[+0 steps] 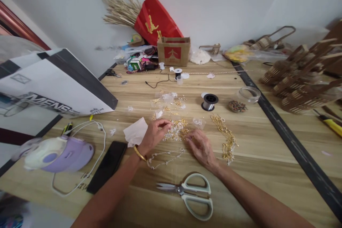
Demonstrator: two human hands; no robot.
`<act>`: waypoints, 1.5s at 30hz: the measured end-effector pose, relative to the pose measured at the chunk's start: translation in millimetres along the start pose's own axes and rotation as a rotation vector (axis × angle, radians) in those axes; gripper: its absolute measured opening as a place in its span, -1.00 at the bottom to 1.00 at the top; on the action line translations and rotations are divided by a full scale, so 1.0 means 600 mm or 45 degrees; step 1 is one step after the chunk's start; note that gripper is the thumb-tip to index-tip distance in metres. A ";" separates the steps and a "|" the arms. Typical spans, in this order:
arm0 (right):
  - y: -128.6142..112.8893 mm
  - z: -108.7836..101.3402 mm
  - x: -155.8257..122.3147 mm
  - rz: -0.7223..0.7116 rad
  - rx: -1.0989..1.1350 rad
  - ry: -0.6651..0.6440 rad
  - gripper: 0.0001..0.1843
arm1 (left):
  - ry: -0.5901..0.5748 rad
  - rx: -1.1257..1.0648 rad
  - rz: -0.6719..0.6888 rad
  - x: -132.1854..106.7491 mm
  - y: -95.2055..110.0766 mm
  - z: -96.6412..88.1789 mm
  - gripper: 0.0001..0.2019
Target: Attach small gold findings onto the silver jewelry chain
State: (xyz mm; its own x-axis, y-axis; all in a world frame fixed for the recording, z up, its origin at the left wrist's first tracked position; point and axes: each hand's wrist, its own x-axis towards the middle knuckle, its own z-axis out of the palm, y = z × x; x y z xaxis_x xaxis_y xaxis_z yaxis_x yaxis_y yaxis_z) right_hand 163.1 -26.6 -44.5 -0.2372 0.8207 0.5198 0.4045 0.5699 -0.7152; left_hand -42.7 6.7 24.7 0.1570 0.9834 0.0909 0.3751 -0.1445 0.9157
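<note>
My left hand (155, 133), a gold bangle (140, 153) at its wrist, is closed in a pinch at the left edge of a pile of gold and silver beads (177, 129). Whatever lies between its fingertips is too small to name. At the pile's right side my right hand (201, 146) has its thumb and fingers drawn together, and I cannot make out what they hold. A silver beaded chain (162, 162) lies in a loop between the wrists. White-handled scissors (184, 189) rest partly open nearer to me.
Gold chains (226, 139) lie right of my right hand. Behind them are a wire spool (210, 102) and a clear jar (249, 94) by coloured beads (237, 106). A black phone (107, 166), a purple device (68, 155) and a white box (57, 85) occupy the left.
</note>
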 end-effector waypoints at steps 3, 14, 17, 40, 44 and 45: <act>-0.001 0.001 0.000 0.000 -0.010 0.016 -0.89 | 0.040 0.141 0.064 0.003 -0.020 -0.001 -0.88; -0.005 0.002 0.003 0.036 -0.015 0.020 -0.87 | -0.051 0.649 0.253 0.002 -0.070 0.028 -0.92; -0.006 0.002 0.004 0.043 -0.019 0.018 -0.89 | -0.076 0.668 0.277 0.002 -0.074 0.029 -0.94; -0.007 0.003 0.007 0.086 0.002 0.015 -0.91 | -0.173 0.477 0.311 0.013 -0.082 0.032 -0.87; -0.005 0.002 0.006 0.090 -0.001 -0.001 -0.92 | -0.188 0.439 0.338 0.015 -0.088 0.027 -0.87; -0.005 0.002 0.006 0.090 0.003 -0.001 -0.92 | -0.177 0.418 0.345 0.014 -0.090 0.026 -0.87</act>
State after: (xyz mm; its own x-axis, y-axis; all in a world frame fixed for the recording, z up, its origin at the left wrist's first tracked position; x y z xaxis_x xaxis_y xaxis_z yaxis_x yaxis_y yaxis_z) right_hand 160.0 -25.4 -41.2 -0.2087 0.8590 0.4676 0.4180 0.5106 -0.7514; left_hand -47.6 21.3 -29.8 0.4020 0.8846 0.2362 0.5705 -0.4438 0.6911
